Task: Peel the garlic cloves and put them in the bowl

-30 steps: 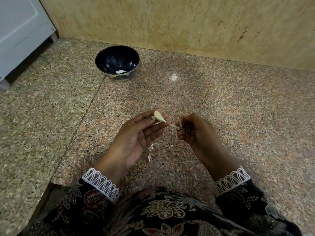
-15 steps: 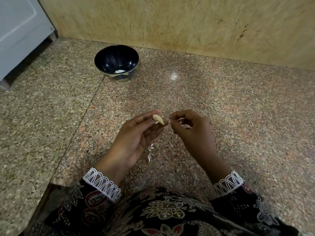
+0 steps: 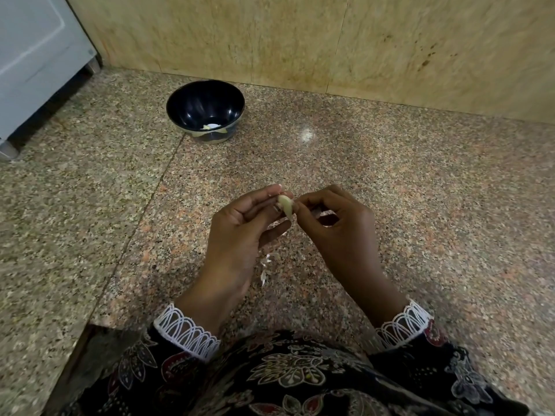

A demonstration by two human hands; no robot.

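Now turned tip-down, pale half-peeled garlic clove (image 3: 285, 205), pinched in left hand (image 3: 240, 232) fingers. Right hand (image 3: 336, 226) fingertips curled, nipping at skin. Best pulled gently lengthwise, before dark round bowl (image 3: 180, 112).

- The garlic clove (image 3: 285, 205) shows only in part: the left hand (image 3: 240, 238) covers its near-left side, and the right hand (image 3: 333, 229) meets its right edge.
- Just right of the clove, whether the right hand's curled fingers (image 3: 306, 202) pinch skin is too small to tell.
- Far beyond the clove, pale pieces in the bowl (image 3: 205, 111) are too small to count.
- Far left of the clove, the white cabinet (image 3: 33, 55) is cut off by the picture's edge.
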